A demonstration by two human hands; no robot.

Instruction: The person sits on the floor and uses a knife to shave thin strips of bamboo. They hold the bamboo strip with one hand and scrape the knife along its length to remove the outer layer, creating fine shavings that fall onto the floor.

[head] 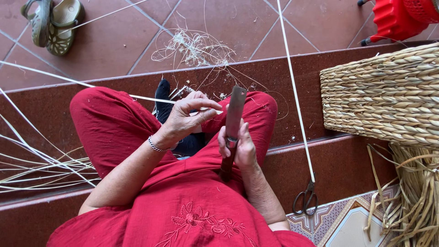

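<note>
- Over the red-trousered lap, the right hand (241, 144) was closed around the wooden handle of a broad flat knife (234, 118), its blade pointing up and away from the body.
- Just left of the blade, the left hand (186, 116) pinched a thin pale strip (68, 80) between thumb and fingertips; the strip ran off leftward across the knee (a silver bracelet (155, 146) sat on that wrist).
- On the step to the right, a pair of scissors (306, 199) lay shut, touching the end of another long pale strip (295, 91) that stretched up across the tiles.
- Farther right stood a woven basket (384, 93), with loose dried stalks (411, 201) bunched below it.
- Beyond the knees, a tangle of fine shavings (194, 48) littered the tiled floor, a pair of green sandals (52, 23) sat at the upper left, and a red plastic stool (398, 18) showed at the upper right.
- More pale strips (41, 164) fanned out at the left edge.
</note>
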